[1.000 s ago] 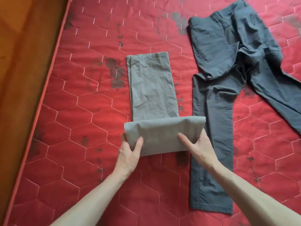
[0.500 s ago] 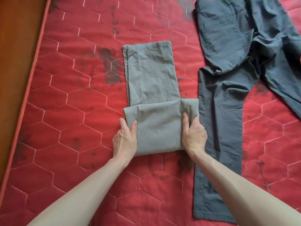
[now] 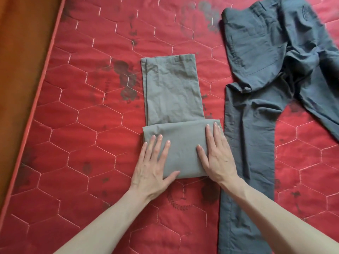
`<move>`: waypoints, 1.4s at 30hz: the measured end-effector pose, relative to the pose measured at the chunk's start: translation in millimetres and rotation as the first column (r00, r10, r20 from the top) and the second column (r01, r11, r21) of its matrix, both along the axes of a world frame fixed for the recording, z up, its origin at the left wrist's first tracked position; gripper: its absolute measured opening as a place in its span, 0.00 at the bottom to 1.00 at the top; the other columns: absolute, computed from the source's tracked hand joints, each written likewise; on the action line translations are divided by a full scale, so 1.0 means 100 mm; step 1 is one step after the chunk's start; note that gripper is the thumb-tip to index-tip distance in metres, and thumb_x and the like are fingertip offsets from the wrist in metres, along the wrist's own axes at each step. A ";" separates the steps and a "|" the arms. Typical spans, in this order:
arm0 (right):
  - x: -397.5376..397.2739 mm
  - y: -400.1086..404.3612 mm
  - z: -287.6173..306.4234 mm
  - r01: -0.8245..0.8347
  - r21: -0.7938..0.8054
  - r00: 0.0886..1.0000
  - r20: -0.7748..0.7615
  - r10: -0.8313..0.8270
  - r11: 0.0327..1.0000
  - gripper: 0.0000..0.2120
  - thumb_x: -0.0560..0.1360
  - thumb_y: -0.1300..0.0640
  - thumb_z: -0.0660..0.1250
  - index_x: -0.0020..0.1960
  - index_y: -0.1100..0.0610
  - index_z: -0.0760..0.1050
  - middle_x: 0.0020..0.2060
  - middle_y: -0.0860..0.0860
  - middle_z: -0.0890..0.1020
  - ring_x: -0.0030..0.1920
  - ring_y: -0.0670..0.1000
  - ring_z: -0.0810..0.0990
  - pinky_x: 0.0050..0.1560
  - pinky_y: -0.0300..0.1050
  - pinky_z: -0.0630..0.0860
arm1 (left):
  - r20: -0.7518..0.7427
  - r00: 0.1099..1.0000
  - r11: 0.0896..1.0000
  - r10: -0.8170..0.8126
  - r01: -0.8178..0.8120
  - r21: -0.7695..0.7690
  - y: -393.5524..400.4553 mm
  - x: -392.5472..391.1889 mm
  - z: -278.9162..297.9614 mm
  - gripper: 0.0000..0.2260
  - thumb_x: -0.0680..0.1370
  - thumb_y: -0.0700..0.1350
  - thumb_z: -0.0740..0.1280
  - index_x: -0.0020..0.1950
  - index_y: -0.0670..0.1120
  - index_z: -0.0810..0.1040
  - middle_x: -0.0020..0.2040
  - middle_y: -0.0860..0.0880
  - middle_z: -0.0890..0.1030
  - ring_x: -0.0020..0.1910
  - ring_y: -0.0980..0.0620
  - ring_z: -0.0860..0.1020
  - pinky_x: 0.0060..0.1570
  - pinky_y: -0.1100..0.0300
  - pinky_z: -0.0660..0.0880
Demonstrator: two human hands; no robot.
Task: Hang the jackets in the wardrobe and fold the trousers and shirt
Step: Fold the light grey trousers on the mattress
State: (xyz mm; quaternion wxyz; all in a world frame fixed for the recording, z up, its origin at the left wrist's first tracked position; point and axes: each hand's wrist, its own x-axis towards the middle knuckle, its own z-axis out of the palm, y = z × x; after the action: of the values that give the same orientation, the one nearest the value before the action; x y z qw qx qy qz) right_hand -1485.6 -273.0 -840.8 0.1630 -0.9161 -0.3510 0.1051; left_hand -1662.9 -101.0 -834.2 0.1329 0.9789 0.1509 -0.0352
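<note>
Both hands are lying flat, the left hand [image 3: 153,166] and the right hand [image 3: 219,156] pressing with straight fingers and a released grip on the folded end of the grey trousers [image 3: 174,99], which are lying on the red mattress [image 3: 82,125] just beside the unfolded dark trousers [image 3: 256,116]. To do this fold well, the palms should probably be smoothing outward to flatten the crease and keeping the side edges lined up before the next fold is being made.
</note>
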 end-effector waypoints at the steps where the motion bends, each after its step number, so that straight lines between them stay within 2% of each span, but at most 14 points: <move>1: 0.01 0.00 0.00 0.014 -0.044 1.000 -0.001 -0.014 0.999 0.38 0.83 0.38 0.51 0.85 0.60 0.53 0.83 0.63 0.56 0.84 0.59 0.54 0.83 0.59 0.53 | -0.019 1.000 1.000 -0.009 0.009 0.001 0.00 -0.01 -0.01 0.45 0.79 0.72 0.57 0.85 0.43 0.52 0.85 0.40 0.49 0.85 0.41 0.46 0.81 0.39 0.53; 7: 0.07 0.00 0.01 -0.028 -0.164 0.999 -0.037 0.022 0.986 0.44 0.80 0.29 0.46 0.86 0.56 0.44 0.84 0.61 0.49 0.85 0.56 0.46 0.83 0.57 0.48 | -0.139 0.986 0.994 -0.096 0.101 0.033 0.08 0.02 0.07 0.54 0.72 0.74 0.63 0.85 0.40 0.50 0.84 0.35 0.46 0.84 0.35 0.45 0.80 0.38 0.55; 11: 0.06 -0.16 0.05 -0.156 -0.157 0.988 -0.008 0.157 0.975 0.50 0.77 0.24 0.52 0.86 0.57 0.47 0.84 0.62 0.46 0.85 0.58 0.41 0.83 0.58 0.48 | -0.293 0.944 0.977 -0.151 0.189 0.104 0.11 0.07 0.16 0.59 0.68 0.69 0.70 0.85 0.41 0.41 0.83 0.31 0.43 0.83 0.31 0.45 0.80 0.39 0.54; 14: 0.00 -0.33 0.10 -0.276 -0.119 0.960 0.024 0.281 0.954 0.55 0.73 0.23 0.61 0.85 0.58 0.52 0.84 0.64 0.49 0.85 0.60 0.45 0.83 0.60 0.51 | -0.379 0.920 0.980 -0.097 0.156 0.127 -0.01 0.14 0.22 0.60 0.71 0.58 0.74 0.82 0.41 0.32 0.82 0.30 0.37 0.82 0.29 0.41 0.81 0.38 0.48; 17: -0.05 -0.45 0.15 -0.356 -0.146 0.930 0.044 0.366 0.923 0.55 0.69 0.32 0.70 0.85 0.58 0.53 0.84 0.64 0.50 0.84 0.62 0.48 0.82 0.61 0.56 | -0.427 0.904 0.990 -0.007 0.068 0.126 -0.16 0.21 0.29 0.55 0.72 0.43 0.73 0.83 0.41 0.34 0.82 0.31 0.37 0.82 0.29 0.42 0.81 0.39 0.48; 23: -0.06 -0.41 0.38 -0.321 -0.155 0.938 0.086 0.336 0.934 0.51 0.60 0.53 0.81 0.80 0.60 0.67 0.79 0.63 0.67 0.77 0.62 0.69 0.75 0.57 0.71 | -0.401 0.916 0.999 0.002 0.014 0.038 -0.13 0.24 0.54 0.42 0.72 0.36 0.66 0.83 0.41 0.51 0.83 0.38 0.55 0.82 0.37 0.56 0.80 0.47 0.58; 26: -0.02 -0.43 0.53 -0.336 -0.088 0.931 0.124 0.345 0.938 0.43 0.60 0.52 0.81 0.73 0.59 0.75 0.73 0.59 0.76 0.70 0.60 0.78 0.70 0.55 0.74 | -0.301 0.953 0.998 -0.023 0.007 -0.055 -0.02 0.20 0.72 0.34 0.70 0.39 0.67 0.76 0.44 0.64 0.69 0.45 0.76 0.68 0.42 0.75 0.65 0.51 0.73; 29: -0.05 -0.51 0.69 -0.328 0.046 0.935 0.156 0.318 0.943 0.32 0.61 0.52 0.79 0.64 0.58 0.81 0.62 0.53 0.85 0.59 0.57 0.85 0.62 0.50 0.75 | -0.238 0.971 0.978 -0.016 -0.035 -0.206 0.13 0.09 0.89 0.31 0.69 0.46 0.68 0.73 0.48 0.68 0.59 0.48 0.83 0.56 0.39 0.82 0.53 0.49 0.78; 31: -0.10 -0.56 0.77 -0.252 0.178 0.958 0.187 0.219 0.951 0.26 0.61 0.54 0.78 0.59 0.57 0.83 0.51 0.51 0.87 0.49 0.56 0.86 0.56 0.47 0.76 | -0.196 0.980 0.920 0.046 -0.118 -0.375 0.26 -0.01 1.00 0.34 0.66 0.52 0.68 0.73 0.52 0.68 0.59 0.53 0.83 0.54 0.43 0.83 0.55 0.53 0.78; 33: -0.14 -0.59 0.86 -0.118 0.285 0.991 0.100 0.093 0.951 0.25 0.63 0.56 0.80 0.60 0.55 0.83 0.47 0.50 0.87 0.46 0.55 0.85 0.53 0.47 0.77 | -0.126 0.970 0.802 0.208 -0.243 -0.546 0.35 -0.12 1.07 0.34 0.64 0.54 0.70 0.70 0.56 0.69 0.54 0.57 0.81 0.51 0.51 0.82 0.54 0.56 0.77; 36: -0.16 -0.55 0.95 0.048 0.387 0.995 -0.096 -0.012 0.921 0.27 0.69 0.51 0.78 0.66 0.50 0.76 0.51 0.44 0.82 0.48 0.49 0.81 0.53 0.42 0.75 | -0.038 0.871 0.647 0.489 -0.392 -0.654 0.41 -0.21 1.08 0.23 0.64 0.55 0.71 0.58 0.57 0.76 0.44 0.57 0.82 0.43 0.59 0.80 0.43 0.64 0.77; 38: -0.18 -0.47 0.95 0.127 0.414 0.979 -0.198 -0.047 0.902 0.29 0.75 0.50 0.75 0.72 0.46 0.69 0.56 0.40 0.77 0.50 0.51 0.81 0.53 0.44 0.76 | -0.006 0.821 0.589 0.571 -0.415 -0.694 0.40 -0.21 1.04 0.13 0.69 0.55 0.73 0.50 0.53 0.78 0.38 0.55 0.79 0.36 0.58 0.76 0.38 0.61 0.75; 40: -0.21 -0.39 0.92 0.219 0.409 0.948 -0.304 -0.094 0.886 0.31 0.78 0.44 0.69 0.77 0.42 0.60 0.61 0.44 0.77 0.53 0.56 0.82 0.55 0.50 0.78 | 0.005 0.794 0.545 0.608 -0.413 -0.730 0.35 -0.17 0.99 0.09 0.76 0.49 0.75 0.45 0.52 0.75 0.35 0.54 0.75 0.35 0.56 0.73 0.38 0.59 0.73; 42: -0.21 -0.33 0.88 0.274 0.404 0.927 -0.352 -0.128 0.873 0.33 0.79 0.40 0.64 0.79 0.39 0.55 0.66 0.50 0.78 0.59 0.56 0.81 0.58 0.53 0.77 | 0.006 0.773 0.499 0.634 -0.403 -0.767 0.28 -0.09 0.97 0.07 0.80 0.47 0.72 0.49 0.52 0.74 0.39 0.58 0.79 0.39 0.60 0.76 0.41 0.66 0.73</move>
State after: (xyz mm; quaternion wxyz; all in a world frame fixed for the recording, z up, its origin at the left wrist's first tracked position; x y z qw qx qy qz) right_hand -1507.1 -306.0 -752.7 0.4322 -0.8573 -0.2369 0.1486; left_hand -1672.3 -72.9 -737.6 0.5354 0.7419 0.3929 0.0923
